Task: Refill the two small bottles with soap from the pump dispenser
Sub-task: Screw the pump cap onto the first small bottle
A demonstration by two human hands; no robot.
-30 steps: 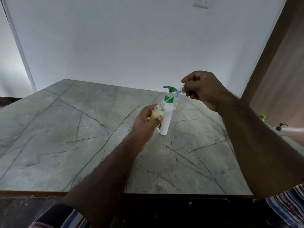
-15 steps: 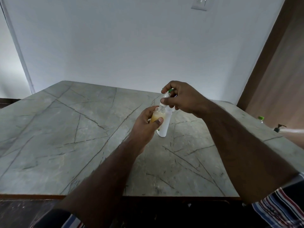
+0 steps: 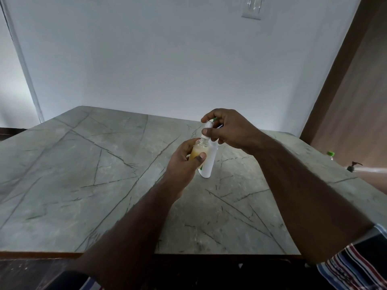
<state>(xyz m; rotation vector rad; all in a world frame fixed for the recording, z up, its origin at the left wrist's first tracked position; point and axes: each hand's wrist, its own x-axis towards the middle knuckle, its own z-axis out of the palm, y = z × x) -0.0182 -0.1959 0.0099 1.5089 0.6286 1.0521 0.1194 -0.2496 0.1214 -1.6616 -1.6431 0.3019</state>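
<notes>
Since a second ago your right hand (image 3: 228,127) has come in from the right and now pinches a small clear cap (image 3: 207,127) directly above the neck of the small clear bottle of amber soap (image 3: 199,151). Your left hand (image 3: 184,162) grips that bottle upright, just before the white green-topped pump dispenser (image 3: 207,162) on the grey marble table (image 3: 83,174). The cap goes straight down.

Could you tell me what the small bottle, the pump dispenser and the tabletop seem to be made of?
Small bottle: probably clear plastic, since the amber liquid shows through its wall.
Pump dispenser: opaque white, smooth, likely plastic, with a green pump head under the right hand.
Tabletop: looks like grey-green stone or a stone-look surface, dark veins, dull sheen.
</notes>
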